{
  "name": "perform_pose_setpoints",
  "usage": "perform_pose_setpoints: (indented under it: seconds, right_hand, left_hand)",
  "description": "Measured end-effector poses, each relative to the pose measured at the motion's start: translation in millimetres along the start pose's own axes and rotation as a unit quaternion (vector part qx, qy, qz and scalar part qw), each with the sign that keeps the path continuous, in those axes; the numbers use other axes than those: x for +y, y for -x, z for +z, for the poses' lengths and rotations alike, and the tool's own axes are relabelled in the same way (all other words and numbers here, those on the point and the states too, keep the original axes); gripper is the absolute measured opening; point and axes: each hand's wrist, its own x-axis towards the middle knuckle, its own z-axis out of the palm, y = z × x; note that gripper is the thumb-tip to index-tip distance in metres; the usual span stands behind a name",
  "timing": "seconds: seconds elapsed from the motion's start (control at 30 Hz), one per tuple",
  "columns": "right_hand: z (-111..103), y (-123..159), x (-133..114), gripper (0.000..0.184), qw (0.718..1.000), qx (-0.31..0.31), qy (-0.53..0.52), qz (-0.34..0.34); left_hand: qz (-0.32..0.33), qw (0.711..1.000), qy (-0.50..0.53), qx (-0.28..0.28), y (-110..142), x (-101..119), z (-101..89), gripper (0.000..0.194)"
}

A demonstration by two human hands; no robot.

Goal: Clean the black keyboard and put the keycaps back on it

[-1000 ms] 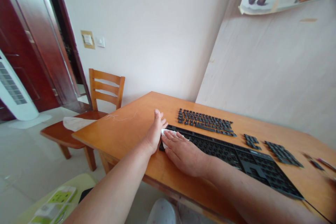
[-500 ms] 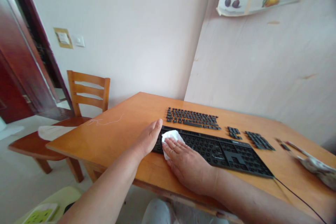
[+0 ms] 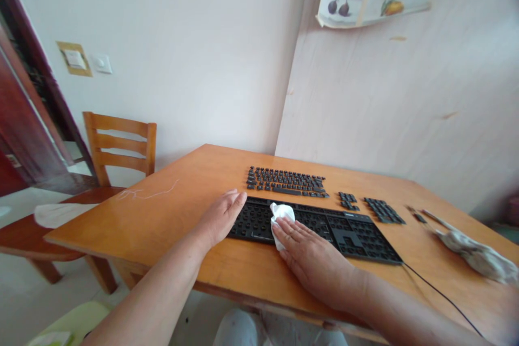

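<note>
A black keyboard base (image 3: 353, 238) with its keycaps off lies along the table's near side. My left hand (image 3: 222, 215) grips its left end, the thumb at the upper corner and the other fingers partly hidden. With fingers laid over a crumpled white tissue (image 3: 283, 212), my right hand (image 3: 310, 251) presses it onto the left-middle part of the base. Behind the base, loose black keycaps (image 3: 286, 179) are laid out in keyboard order. Two smaller keycap groups, the navigation keys (image 3: 347, 201) and the number pad keys (image 3: 384, 211), sit to the right.
On the wooden table (image 3: 178, 216), a brush-like tool (image 3: 417, 216) and a greyish cloth bundle (image 3: 472, 254) lie at the right. A black cable (image 3: 441, 294) runs off the base toward the near right. White thread (image 3: 150, 193) lies at the left, near a wooden chair (image 3: 121, 143).
My right hand has slid the tissue rightward along the keyboard base. My left hand stays at the base's left end. The view has turned slightly right.
</note>
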Motion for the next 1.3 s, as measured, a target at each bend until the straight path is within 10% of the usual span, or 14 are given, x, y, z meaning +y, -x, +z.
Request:
perform_pose_setpoints:
  seconds: [0.63,1.3]
  right_hand:
    - [7.2,-40.4,5.0,0.06,0.997,0.008,-0.067,0.031]
    - [-8.9,33.8,50.1,0.047,0.993,0.005,-0.047,0.104]
  left_hand:
    - [0.03,0.994,-0.103,0.0,-2.2,-6.3,-0.9,0.049]
    - [0.002,0.99,-0.138,0.003,-5.8,-13.4,-1.6,0.061]
